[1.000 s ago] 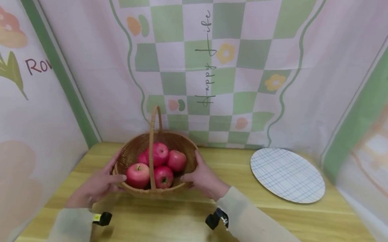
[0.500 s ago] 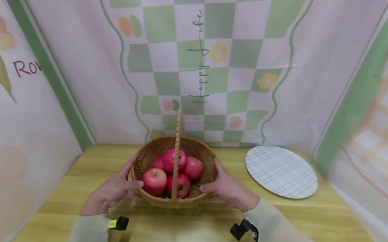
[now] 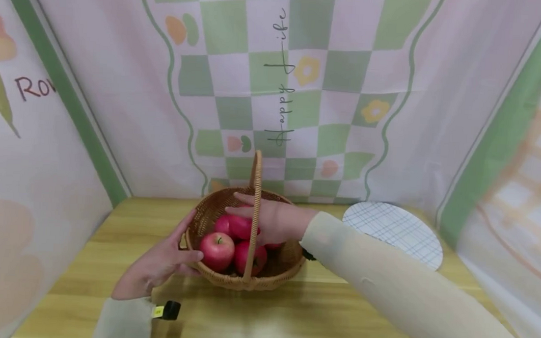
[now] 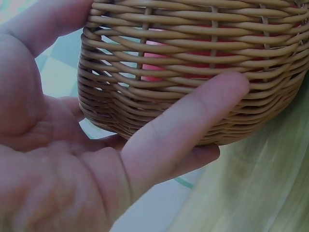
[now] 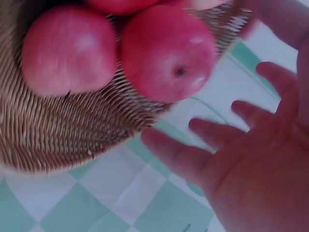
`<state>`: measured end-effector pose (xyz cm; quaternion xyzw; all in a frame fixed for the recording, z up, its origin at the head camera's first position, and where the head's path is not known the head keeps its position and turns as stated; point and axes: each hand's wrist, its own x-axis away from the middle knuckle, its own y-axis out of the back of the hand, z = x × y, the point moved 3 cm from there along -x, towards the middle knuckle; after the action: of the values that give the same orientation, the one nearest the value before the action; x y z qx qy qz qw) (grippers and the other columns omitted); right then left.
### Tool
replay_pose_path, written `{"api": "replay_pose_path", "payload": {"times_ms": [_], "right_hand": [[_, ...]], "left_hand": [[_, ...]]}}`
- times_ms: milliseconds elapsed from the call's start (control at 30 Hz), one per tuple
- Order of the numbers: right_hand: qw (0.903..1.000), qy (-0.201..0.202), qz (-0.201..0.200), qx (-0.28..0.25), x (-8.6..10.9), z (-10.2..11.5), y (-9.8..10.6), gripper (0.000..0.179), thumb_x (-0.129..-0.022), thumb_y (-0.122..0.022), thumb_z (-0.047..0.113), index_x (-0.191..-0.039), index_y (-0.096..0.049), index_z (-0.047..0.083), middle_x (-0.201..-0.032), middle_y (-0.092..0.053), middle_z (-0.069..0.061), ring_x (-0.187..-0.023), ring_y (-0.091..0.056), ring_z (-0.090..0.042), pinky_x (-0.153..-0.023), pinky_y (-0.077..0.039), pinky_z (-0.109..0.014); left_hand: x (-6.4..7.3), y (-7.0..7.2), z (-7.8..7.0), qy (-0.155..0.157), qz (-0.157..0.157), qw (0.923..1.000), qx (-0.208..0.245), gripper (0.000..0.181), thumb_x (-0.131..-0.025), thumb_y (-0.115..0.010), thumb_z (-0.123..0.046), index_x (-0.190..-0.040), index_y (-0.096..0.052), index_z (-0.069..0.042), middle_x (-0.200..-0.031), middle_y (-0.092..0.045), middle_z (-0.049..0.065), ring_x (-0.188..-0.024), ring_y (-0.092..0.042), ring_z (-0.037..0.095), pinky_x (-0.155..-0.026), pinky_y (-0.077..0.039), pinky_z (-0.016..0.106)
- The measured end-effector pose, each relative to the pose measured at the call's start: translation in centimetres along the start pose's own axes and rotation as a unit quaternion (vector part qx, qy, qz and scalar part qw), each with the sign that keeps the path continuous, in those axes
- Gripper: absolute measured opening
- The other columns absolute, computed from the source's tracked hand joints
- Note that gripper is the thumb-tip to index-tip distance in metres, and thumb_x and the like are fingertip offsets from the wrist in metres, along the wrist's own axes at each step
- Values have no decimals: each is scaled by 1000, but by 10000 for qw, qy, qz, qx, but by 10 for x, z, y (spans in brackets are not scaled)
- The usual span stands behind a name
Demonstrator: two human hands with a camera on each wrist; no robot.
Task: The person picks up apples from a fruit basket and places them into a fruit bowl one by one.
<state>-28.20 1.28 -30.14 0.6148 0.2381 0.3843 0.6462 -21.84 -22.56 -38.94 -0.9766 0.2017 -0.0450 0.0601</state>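
Note:
A brown wicker basket (image 3: 273, 282) with a tall arched handle (image 3: 256, 188) holds several red apples (image 3: 217, 251). My left hand (image 3: 166, 261) grips the basket's left side, thumb at the rim; the left wrist view shows its fingers along and under the woven wall (image 4: 193, 53). My right hand (image 3: 279, 221) reaches over the basket from the right, its fingers extended above the apples behind the handle, hiding part of them. In the right wrist view, the fingers of the right hand (image 5: 241, 159) are spread beside an apple (image 5: 169, 55), with nothing held.
A flat, round white plate with blue check lines (image 3: 386, 228) lies at the back right of the wooden table (image 3: 253, 321), partly covered by the right sleeve (image 3: 384, 282). A green-and-white checked cloth (image 3: 234, 75) hangs behind the table. A small black camera (image 3: 170, 310) sits at my left wrist.
Both hands carried the basket rightward toward the middle of the table. Since then my right hand has let go of its right side and moved over the apples. The left hand keeps its grip.

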Motion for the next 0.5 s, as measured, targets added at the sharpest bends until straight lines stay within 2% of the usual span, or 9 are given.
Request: {"api": "replay_pose_path", "payload": {"times_ms": [67,200,367,500], "right_hand": [[9996,-2,243,173,-10,-1,-1,87,-89,-73,38,-160,-23,29,-165,-14,-6,-147,-20,-24,-111,-37,-36],[9986,-330,390,-110,-21,-8,-5,85,-87,-75,42,-158,-29,34,-155,-26,-10,-133,-38,-25,-104,-43,-40],[9975,-485,49,-513,-29,-17,-12,70,-86,-79,36,-147,-45,27,-143,-33,-15,-114,-52,-26,-92,-50,-34],[9968,-414,-198,-655,-31,-19,-13,56,-87,-78,30,-134,-48,24,-128,-46,-11,-104,-55,-20,-84,-51,-29]], "left_hand": [[0,-1,-1,-36,2,10000,14,112,-87,-66,9,-160,8,-31,-156,25,30,-93,-66,50,-82,-56,56],[-1,-4,-2,-23,-62,10000,-59,111,-87,-66,10,-161,7,-31,-156,23,30,-87,-67,48,-81,-57,55],[0,-5,-3,18,-129,9997,-193,112,-85,-67,10,-161,5,-30,-156,22,32,-79,-68,43,-81,-58,54],[0,-5,-3,30,-170,9996,-224,112,-84,-68,9,-161,3,-31,-156,19,33,-82,-68,45,-80,-58,53]]}}
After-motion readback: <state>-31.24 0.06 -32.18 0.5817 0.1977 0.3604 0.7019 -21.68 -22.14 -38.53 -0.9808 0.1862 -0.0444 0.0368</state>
